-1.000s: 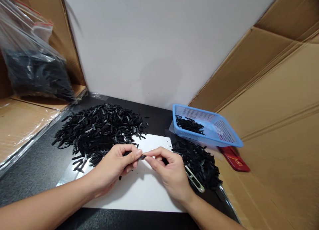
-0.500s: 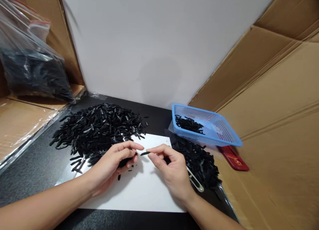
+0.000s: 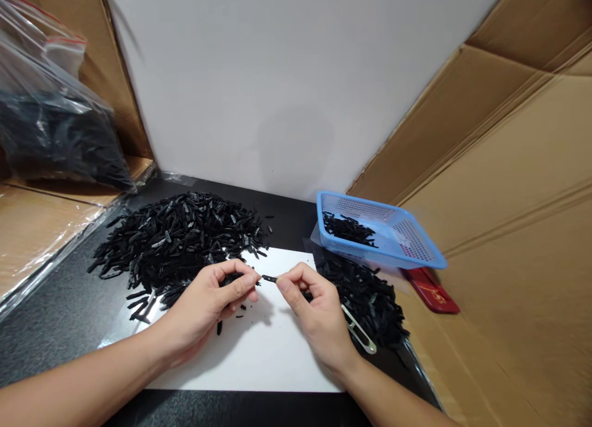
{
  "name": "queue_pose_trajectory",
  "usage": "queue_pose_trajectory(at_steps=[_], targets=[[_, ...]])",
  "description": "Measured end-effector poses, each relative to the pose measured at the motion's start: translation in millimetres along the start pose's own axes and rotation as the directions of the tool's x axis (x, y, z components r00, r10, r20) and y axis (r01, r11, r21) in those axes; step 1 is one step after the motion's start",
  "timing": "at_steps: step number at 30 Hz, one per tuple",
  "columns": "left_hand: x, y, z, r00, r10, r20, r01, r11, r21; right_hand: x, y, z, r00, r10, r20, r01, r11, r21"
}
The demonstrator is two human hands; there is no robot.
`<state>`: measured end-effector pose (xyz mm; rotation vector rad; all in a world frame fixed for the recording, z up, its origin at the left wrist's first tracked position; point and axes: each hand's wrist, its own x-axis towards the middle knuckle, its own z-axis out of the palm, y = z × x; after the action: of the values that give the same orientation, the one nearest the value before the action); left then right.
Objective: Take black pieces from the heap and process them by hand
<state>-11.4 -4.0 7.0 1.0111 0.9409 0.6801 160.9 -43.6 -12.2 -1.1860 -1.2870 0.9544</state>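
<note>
A small black strip (image 3: 269, 279) with pale specks is stretched between my two hands above a white sheet (image 3: 268, 359). My left hand (image 3: 217, 304) pinches its left tip between thumb and forefinger, with more dark pieces partly hidden behind its curled fingers. My right hand (image 3: 317, 316) grips the strip's right end with thumb and forefinger. A pale slotted handle (image 3: 358, 329) sticks out beside the right palm; whether that hand holds it I cannot tell. Left of the hands lies a large heap of black strips (image 3: 185, 236). Another pile of black strips (image 3: 377, 307) is at the right.
A blue perforated basket (image 3: 382, 254) with some black strips stands at the back right, near a red flat object (image 3: 432, 291). A clear zip bag (image 3: 60, 131) of dark material leans at the left. Cardboard (image 3: 518, 187) and a white wall (image 3: 296, 76) enclose the table.
My left thumb and forefinger have closed on the strip's free tip. The strip has turned, showing a speckled face. The view has shifted slightly.
</note>
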Motion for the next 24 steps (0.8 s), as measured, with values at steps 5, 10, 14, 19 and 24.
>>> queue_pose_trajectory(at_steps=[5, 10, 14, 19, 24], targets=[[1.1, 0.7, -0.2, 0.999, -0.023, -0.024, 0.022, 0.999, -0.034, 1.4, 0.5, 0.3, 1.000, 0.005, -0.005, -0.005, 1.000, 0.021], [0.4, -0.9, -0.7, 0.998, -0.038, -0.042, 0.036, 0.998, -0.054, 1.7, 2.4, 0.4, 0.978, 0.168, 0.126, -0.203, 0.905, 0.375], [0.7, -2.2, -1.5, 0.999, -0.021, -0.037, 0.019, 0.999, -0.050, 3.4, 1.6, -0.4, 0.948, 0.225, 0.224, -0.313, 0.788, 0.530], [-0.6, -2.3, -1.3, 0.999, -0.012, -0.040, 0.011, 0.999, -0.031, 0.4, 1.7, 1.5, 0.993, 0.063, 0.095, -0.075, 0.988, 0.132], [-2.4, -3.3, -2.3, 0.999, -0.012, -0.033, 0.011, 1.000, -0.025, -4.2, 1.7, 5.0, 0.968, -0.246, 0.044, 0.248, 0.932, -0.266]])
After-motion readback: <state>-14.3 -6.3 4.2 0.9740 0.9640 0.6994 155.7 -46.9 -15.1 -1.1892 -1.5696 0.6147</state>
